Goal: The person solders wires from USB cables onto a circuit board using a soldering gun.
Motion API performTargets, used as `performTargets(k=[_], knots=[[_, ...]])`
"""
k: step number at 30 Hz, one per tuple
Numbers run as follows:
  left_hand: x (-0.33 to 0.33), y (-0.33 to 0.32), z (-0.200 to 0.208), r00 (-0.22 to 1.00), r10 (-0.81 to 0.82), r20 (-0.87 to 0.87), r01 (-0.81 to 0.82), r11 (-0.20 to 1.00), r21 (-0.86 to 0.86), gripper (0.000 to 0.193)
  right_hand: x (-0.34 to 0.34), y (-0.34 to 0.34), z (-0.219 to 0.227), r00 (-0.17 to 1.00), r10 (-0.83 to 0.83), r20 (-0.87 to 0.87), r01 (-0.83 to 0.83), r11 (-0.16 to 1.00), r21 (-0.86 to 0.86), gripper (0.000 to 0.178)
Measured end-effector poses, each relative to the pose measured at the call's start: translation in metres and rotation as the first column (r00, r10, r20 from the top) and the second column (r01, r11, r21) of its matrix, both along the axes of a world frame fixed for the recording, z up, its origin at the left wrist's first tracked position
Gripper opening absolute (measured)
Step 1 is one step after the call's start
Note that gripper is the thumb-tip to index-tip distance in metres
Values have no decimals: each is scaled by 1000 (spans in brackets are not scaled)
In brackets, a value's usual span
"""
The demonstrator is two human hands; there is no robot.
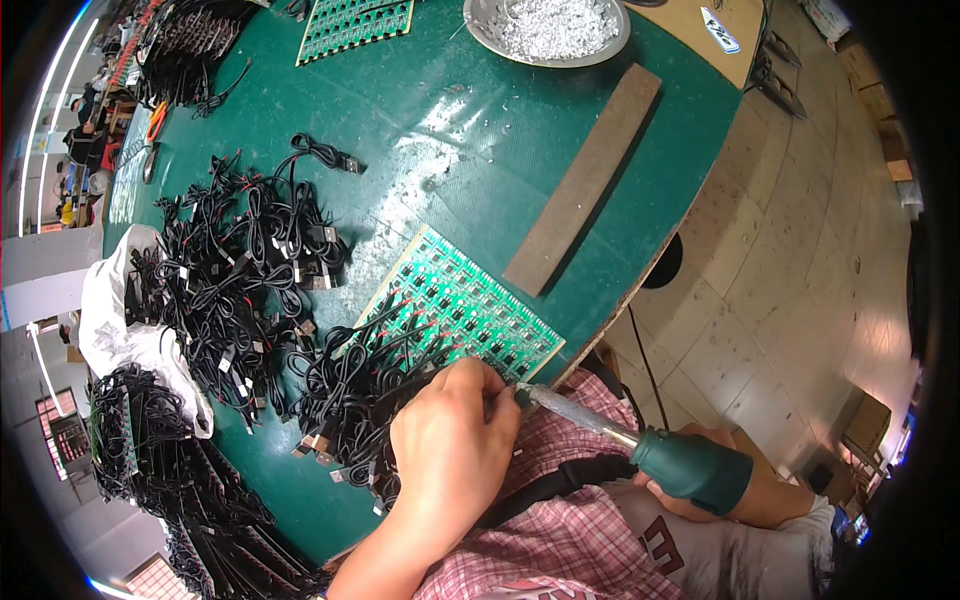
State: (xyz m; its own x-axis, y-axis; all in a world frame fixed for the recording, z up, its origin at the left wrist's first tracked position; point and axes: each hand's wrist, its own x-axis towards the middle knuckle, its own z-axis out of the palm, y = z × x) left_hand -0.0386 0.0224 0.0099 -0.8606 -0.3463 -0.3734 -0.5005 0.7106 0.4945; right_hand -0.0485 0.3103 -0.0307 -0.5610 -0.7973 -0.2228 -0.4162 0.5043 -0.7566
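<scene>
My right hand [718,438] is wrapped round the dark green handle of a soldering iron [692,470]. The iron's pale metal barrel points left, its tip close to my left fingertips. My left hand [450,425] is closed in a pinch at the near edge of a green circuit board panel [470,300]. What those fingers hold is hidden. Rows of small black parts cover the panel, and several black cables with red wire ends lie over its left side. Coiled black USB cables [345,380] are heaped beside my left hand.
A larger cable pile [240,260] lies left, next to a white bag [105,320]. Beyond the panel is a long brown bar [585,180]. A metal bowl of whitish bits [548,60] and another board panel [350,28] stand farther back. Orange-handled pliers [155,125] lie far left.
</scene>
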Motion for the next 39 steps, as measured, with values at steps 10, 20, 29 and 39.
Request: performTargets(k=[10,20,29,39], knots=[[-1,2,-1,1000,3,23,-3,1000,-16,12,-3,-7,4,994,-65,85,63,998,26,18],[-3,-2,2,999,-6,38,5,1000,8,14,10,20,-17,996,83,-21,-84,995,-61,41],[-1,0,1,999,0,41,0,1000,-19,13,7,6,-14,997,-18,-69,9,993,-119,31],[30,-3,18,859,-489,-153,412,837,-359,29,-32,-34,32,885,-179,430,177,983,46,26]])
